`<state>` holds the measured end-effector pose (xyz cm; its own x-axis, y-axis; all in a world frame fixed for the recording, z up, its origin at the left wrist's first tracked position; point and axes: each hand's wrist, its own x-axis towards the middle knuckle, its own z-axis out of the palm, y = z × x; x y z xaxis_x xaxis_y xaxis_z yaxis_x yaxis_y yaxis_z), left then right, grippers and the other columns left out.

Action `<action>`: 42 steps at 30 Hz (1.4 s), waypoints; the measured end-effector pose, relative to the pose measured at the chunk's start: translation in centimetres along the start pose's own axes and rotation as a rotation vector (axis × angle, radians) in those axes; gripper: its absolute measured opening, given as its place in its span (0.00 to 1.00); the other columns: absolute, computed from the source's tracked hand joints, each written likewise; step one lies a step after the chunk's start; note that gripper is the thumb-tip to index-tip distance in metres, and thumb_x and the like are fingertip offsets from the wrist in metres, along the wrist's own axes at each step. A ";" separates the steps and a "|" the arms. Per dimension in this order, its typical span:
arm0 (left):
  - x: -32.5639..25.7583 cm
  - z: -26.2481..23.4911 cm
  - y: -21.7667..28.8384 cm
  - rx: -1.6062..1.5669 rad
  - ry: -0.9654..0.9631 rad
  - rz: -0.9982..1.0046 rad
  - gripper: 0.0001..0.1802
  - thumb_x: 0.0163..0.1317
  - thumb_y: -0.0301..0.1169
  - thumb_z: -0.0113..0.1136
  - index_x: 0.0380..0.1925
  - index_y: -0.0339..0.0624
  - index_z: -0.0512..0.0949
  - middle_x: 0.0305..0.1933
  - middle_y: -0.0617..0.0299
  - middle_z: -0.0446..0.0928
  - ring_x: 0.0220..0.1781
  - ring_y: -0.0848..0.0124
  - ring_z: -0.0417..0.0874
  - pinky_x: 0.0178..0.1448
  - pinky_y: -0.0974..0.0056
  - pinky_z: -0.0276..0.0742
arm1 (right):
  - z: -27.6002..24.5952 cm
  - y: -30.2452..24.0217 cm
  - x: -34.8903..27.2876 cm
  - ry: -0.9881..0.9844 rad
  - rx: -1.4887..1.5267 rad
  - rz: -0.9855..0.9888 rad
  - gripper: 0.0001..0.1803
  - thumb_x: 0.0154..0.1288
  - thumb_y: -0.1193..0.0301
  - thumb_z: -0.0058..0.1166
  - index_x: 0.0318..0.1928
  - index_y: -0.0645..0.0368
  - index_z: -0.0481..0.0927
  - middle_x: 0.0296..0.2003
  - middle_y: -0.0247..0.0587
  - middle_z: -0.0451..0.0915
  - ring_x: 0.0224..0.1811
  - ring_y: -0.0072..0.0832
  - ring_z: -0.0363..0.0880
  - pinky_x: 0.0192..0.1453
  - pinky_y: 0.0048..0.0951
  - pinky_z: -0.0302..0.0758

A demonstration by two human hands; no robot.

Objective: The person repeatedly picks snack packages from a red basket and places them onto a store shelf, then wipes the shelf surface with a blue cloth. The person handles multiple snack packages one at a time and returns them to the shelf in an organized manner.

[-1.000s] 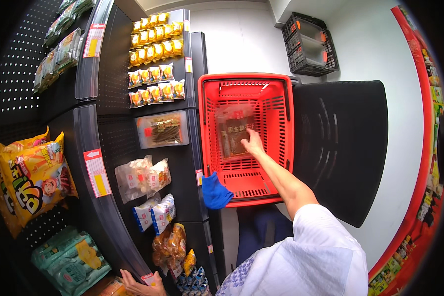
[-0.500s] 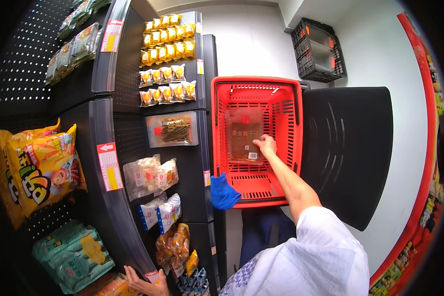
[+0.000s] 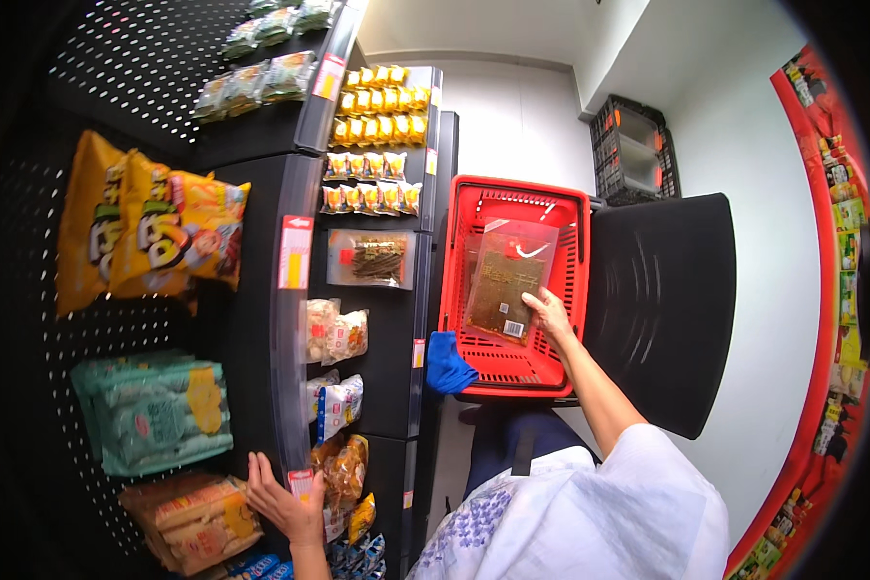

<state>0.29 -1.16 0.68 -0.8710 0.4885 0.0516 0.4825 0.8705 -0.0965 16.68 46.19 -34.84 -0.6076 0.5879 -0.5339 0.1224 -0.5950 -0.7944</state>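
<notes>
My right hand (image 3: 548, 315) pinches the lower right side of a clear flat packet (image 3: 507, 280) with brown contents, a red label and gold lettering. The packet is tilted over a red shopping basket (image 3: 522, 182). A pack edge shows just behind its left side; whether that is a second packet, I cannot tell. My left hand (image 3: 285, 503) rests across the front edge of a shelf at the lower left. Its fingers are stretched out, and the thumb lies on the other side of a price tag (image 3: 302, 483). Beside those fingers sits an orange-brown snack pack (image 3: 198, 522).
Black shelving on the left bears yellow snack bags (image 3: 179, 227), teal packs (image 3: 155, 411) and rows of small yellow packets (image 3: 382, 128). A blue cloth (image 3: 448, 363) hangs at the basket's near left corner. Right of the basket is a black panel (image 3: 662, 309); black crates (image 3: 633, 150) stand behind.
My right hand has lifted the packet and tilted it inside the basket. The view has shifted left, so more of my left hand shows at the shelf edge.
</notes>
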 end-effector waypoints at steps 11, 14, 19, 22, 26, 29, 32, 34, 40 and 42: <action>-0.1 -2.4 0.3 -0.347 0.166 0.003 0.40 0.56 0.52 0.72 0.61 0.37 0.73 0.63 0.50 0.73 0.65 0.51 0.71 0.70 0.48 0.64 | 14.0 -15.4 -14.5 -0.608 0.166 0.028 0.23 0.74 0.67 0.59 0.65 0.59 0.75 0.57 0.33 0.82 0.58 0.23 0.79 0.65 0.31 0.74; -0.6 -5.8 3.9 -0.641 0.196 0.029 0.34 0.58 0.45 0.74 0.59 0.38 0.75 0.59 0.51 0.77 0.59 0.54 0.76 0.62 0.53 0.72 | 18.7 -19.0 -19.5 -0.686 0.078 -0.002 0.23 0.73 0.62 0.61 0.61 0.61 0.76 0.44 0.32 0.83 0.45 0.22 0.79 0.52 0.28 0.75; -3.1 -7.7 7.9 -1.101 0.072 -0.085 0.16 0.63 0.32 0.71 0.50 0.40 0.82 0.41 0.64 0.85 0.38 0.79 0.82 0.37 0.70 0.77 | 23.1 -21.1 -25.2 -0.844 0.043 -0.091 0.23 0.73 0.67 0.59 0.64 0.63 0.74 0.57 0.36 0.81 0.59 0.25 0.78 0.64 0.30 0.73; -5.3 -8.7 7.3 -1.239 0.134 -0.098 0.06 0.67 0.28 0.67 0.43 0.40 0.84 0.34 0.67 0.84 0.31 0.82 0.79 0.33 0.73 0.75 | 24.1 -22.0 -27.1 -0.987 0.038 -0.099 0.16 0.75 0.72 0.56 0.59 0.64 0.77 0.54 0.35 0.83 0.55 0.23 0.80 0.59 0.25 0.76; -8.3 -12.9 5.7 -1.407 0.079 -0.240 0.07 0.70 0.26 0.64 0.45 0.37 0.82 0.37 0.66 0.85 0.36 0.83 0.83 0.34 0.74 0.80 | 26.2 -24.3 -30.7 -1.022 -0.304 -0.391 0.17 0.73 0.74 0.59 0.60 0.65 0.76 0.51 0.32 0.83 0.52 0.21 0.79 0.60 0.26 0.75; -10.5 -15.8 4.2 -1.379 0.215 -0.222 0.07 0.70 0.25 0.63 0.45 0.35 0.81 0.37 0.65 0.86 0.38 0.82 0.85 0.37 0.74 0.82 | 27.8 -26.9 -33.2 -1.164 -0.582 -0.532 0.16 0.71 0.74 0.61 0.57 0.64 0.79 0.47 0.34 0.84 0.48 0.20 0.79 0.56 0.27 0.76; -11.9 -19.3 3.5 -1.359 0.362 -0.173 0.07 0.70 0.27 0.64 0.43 0.35 0.81 0.33 0.63 0.83 0.31 0.81 0.81 0.33 0.72 0.78 | 28.3 -29.6 -33.4 -1.234 -0.742 -0.573 0.09 0.69 0.76 0.64 0.47 0.61 0.84 0.34 0.34 0.84 0.40 0.21 0.81 0.48 0.28 0.79; -13.0 -22.0 3.0 -1.313 0.424 -0.185 0.08 0.71 0.28 0.63 0.44 0.35 0.80 0.32 0.63 0.83 0.33 0.82 0.83 0.36 0.72 0.79 | 30.5 -31.9 -34.9 -1.240 -0.733 -0.683 0.07 0.68 0.76 0.64 0.45 0.61 0.85 0.30 0.32 0.83 0.34 0.19 0.81 0.41 0.25 0.79; -13.9 -33.5 0.2 -1.095 0.827 -0.102 0.13 0.77 0.38 0.56 0.39 0.39 0.79 0.29 0.65 0.77 0.26 0.72 0.86 0.27 0.70 0.81 | 39.7 -40.2 -43.4 -1.214 -0.527 -0.915 0.09 0.72 0.68 0.61 0.42 0.61 0.84 0.25 0.30 0.82 0.18 0.13 0.75 0.22 0.16 0.71; -12.9 -36.6 -1.5 -1.003 0.945 -0.156 0.17 0.75 0.44 0.58 0.41 0.39 0.81 0.30 0.63 0.79 0.26 0.70 0.87 0.29 0.70 0.82 | 43.3 -42.0 -44.7 -1.284 -0.409 -1.064 0.11 0.74 0.66 0.58 0.43 0.62 0.83 0.25 0.32 0.82 0.20 0.15 0.78 0.24 0.17 0.74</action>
<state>14.16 -6.60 36.56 -0.7239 -0.1126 0.6807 0.5969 0.3925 0.6997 4.67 21.15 34.88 -0.7141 -0.3025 0.6313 -0.6679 0.0240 -0.7439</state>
